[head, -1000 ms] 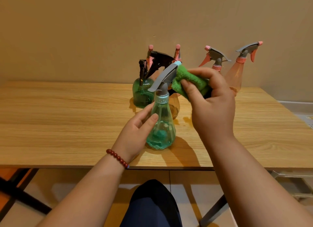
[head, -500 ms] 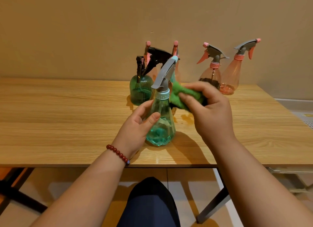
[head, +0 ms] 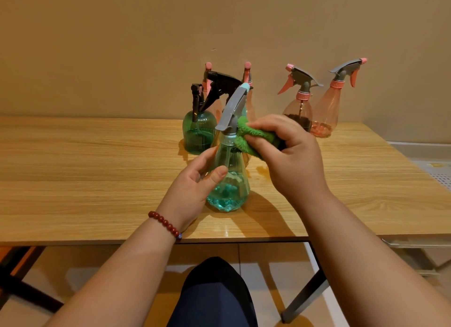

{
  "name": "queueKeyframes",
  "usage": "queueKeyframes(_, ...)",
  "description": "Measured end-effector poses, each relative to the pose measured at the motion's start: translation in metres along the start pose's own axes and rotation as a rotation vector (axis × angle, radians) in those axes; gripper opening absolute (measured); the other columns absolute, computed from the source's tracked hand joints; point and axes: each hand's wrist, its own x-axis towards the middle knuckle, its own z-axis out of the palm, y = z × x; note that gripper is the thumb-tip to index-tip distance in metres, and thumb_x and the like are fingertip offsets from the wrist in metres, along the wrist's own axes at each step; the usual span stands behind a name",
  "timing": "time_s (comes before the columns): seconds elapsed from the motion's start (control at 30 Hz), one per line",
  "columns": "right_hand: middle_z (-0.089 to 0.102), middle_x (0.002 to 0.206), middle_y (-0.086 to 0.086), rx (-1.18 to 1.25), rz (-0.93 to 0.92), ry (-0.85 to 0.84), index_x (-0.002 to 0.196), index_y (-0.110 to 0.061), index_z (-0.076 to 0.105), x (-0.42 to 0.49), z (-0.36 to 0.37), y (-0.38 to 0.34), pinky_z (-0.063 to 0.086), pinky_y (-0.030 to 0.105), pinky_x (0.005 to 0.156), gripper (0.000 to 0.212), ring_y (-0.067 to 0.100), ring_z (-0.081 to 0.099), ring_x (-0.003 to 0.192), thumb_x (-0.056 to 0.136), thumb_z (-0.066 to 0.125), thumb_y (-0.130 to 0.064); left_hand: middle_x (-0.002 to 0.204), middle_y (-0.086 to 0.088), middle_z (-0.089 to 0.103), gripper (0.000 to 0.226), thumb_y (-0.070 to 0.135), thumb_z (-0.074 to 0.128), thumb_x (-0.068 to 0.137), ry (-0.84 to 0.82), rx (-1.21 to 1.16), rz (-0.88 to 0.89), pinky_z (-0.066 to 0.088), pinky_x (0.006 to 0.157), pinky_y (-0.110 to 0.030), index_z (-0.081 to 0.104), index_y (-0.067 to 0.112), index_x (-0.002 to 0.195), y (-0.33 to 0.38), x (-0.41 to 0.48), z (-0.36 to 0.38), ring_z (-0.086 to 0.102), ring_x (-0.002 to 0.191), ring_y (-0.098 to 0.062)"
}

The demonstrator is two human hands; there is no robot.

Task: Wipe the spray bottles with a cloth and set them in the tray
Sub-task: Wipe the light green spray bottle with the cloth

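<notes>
1. The light wooden table point(head: 73, 180) has a broad stretch of board left of the bottles.
2. The left hand point(head: 192, 192) grasps the body of the clear teal plastic spray bottle point(head: 231, 187), which stands upright close to the table's near edge.
3. The right hand point(head: 292, 160) clenches a fuzzy green cloth point(head: 256, 141) against the right side of that bottle's neck.
4. Two clear pink plastic spray bottles point(head: 327, 112) stand far right, near the wall.
</notes>
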Motion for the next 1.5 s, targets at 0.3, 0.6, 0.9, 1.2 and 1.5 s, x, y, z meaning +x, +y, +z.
queueKeyframes(0.3,0.068,0.100,-0.012,0.135,0.225,0.063,0.100,-0.030,0.067,-0.023,-0.008,0.002,0.055,0.024,0.081,0.022,0.005,0.064,0.099,0.086,0.069,-0.012,0.118,0.023,0.060,0.050,0.037,0.073,0.079,0.113,0.121,0.049,0.052,0.096,-0.030,0.050,0.047,0.122,-0.004,0.002,-0.002,0.055,0.113,0.004)
queueKeyframes(0.6,0.068,0.099,-0.010,0.143,0.211,0.162,0.098,-0.034,0.068,-0.021,-0.016,-0.006,0.057,0.036,0.083,0.022,0.011,0.065,0.098,0.086,0.070,-0.016,0.123,0.019,0.058,0.043,0.024,0.065,0.088,0.105,0.133,0.006,0.050,0.099,-0.031,0.049,0.046,0.121,-0.002,-0.003,-0.003,0.055,0.113,0.005)
queueKeyframes(0.9,0.062,0.103,-0.012,-0.009,0.063,0.161,0.105,-0.027,0.066,-0.015,-0.022,-0.015,0.054,0.039,0.085,0.023,0.011,0.060,0.102,0.085,0.070,-0.015,0.130,0.014,0.056,0.038,0.032,0.064,0.085,0.011,0.042,-0.090,0.042,0.107,-0.040,0.049,0.048,0.116,-0.002,-0.004,-0.009,0.052,0.123,-0.006)
queueKeyframes(1.2,0.062,0.107,-0.017,-0.028,0.029,0.214,0.109,-0.026,0.063,-0.021,-0.006,-0.016,0.053,0.034,0.088,0.024,0.008,0.061,0.105,0.087,0.068,-0.018,0.140,0.013,0.044,0.065,0.048,0.071,0.069,0.016,0.335,-0.046,0.041,0.108,-0.033,0.043,0.049,0.128,-0.001,0.002,-0.008,0.045,0.123,0.000)
queueKeyframes(1.5,0.064,0.106,-0.011,0.115,0.105,-0.123,0.108,-0.023,0.065,0.039,0.000,-0.021,0.057,0.028,0.079,0.022,0.006,0.064,0.099,0.087,0.069,-0.017,0.129,0.014,0.058,0.063,0.026,0.074,0.078,-0.009,0.256,-0.081,0.045,0.104,-0.028,0.048,0.030,0.135,-0.002,0.003,-0.010,0.052,0.118,0.003)
